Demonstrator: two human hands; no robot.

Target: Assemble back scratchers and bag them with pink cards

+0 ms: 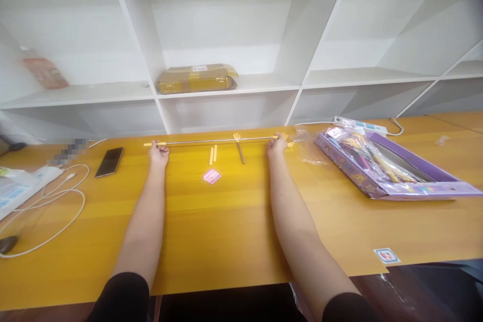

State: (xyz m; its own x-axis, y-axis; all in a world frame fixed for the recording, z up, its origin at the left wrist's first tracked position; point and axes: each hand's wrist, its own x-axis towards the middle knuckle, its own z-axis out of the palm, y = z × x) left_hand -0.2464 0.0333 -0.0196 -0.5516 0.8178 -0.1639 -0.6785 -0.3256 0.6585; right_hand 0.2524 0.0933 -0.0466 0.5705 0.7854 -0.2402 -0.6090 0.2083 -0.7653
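Note:
A long thin metal rod (211, 141) stretches across the back of the table, with a yellow handle at its left end and a yellow claw-shaped head at its right end. My left hand (158, 155) is closed on the handle end. At the other end, the fingers of my right hand (276, 146) pinch the rod beside the claw head. Between my hands lie a shorter grey rod with a yellow claw (240, 151), two yellow sticks (213, 155) and a pink card (212, 176).
A purple box (377, 161) with wrapped items sits at the right, beside clear plastic wrapping (311, 153). At the left are a phone (109, 162) and white cables (81, 201). A taped parcel (196, 79) rests on the white shelf (264, 83) behind.

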